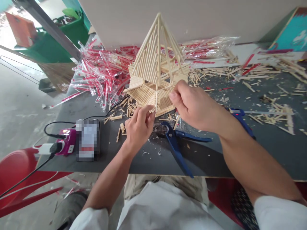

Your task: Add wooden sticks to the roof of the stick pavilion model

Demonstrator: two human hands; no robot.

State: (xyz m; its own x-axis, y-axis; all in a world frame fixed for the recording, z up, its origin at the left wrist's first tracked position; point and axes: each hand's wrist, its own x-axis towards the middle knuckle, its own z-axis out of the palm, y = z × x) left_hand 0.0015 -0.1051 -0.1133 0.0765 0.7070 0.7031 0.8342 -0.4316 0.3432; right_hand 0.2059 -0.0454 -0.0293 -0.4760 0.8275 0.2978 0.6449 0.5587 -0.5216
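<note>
A hexagonal pyramid model (155, 64) built from pale wooden sticks stands on the dark table top (206, 159), with a tiered, layered stick base. My left hand (139, 126) is at the near corner of the base, its fingertips pinching a short wooden stick (152, 110) against the model. My right hand (192, 107) sits at the model's right side, thumb and fingers drawn together close to the base. Whether those fingers hold a small piece is hidden.
Blue-handled cutters (174, 140) lie below my hands, and another blue tool (240, 116) sits under my right forearm. Loose stick pieces (271, 115) litter the table. Red-and-clear wrappers (103, 73) are heaped behind. A pink device (66, 142) with cables stands at left.
</note>
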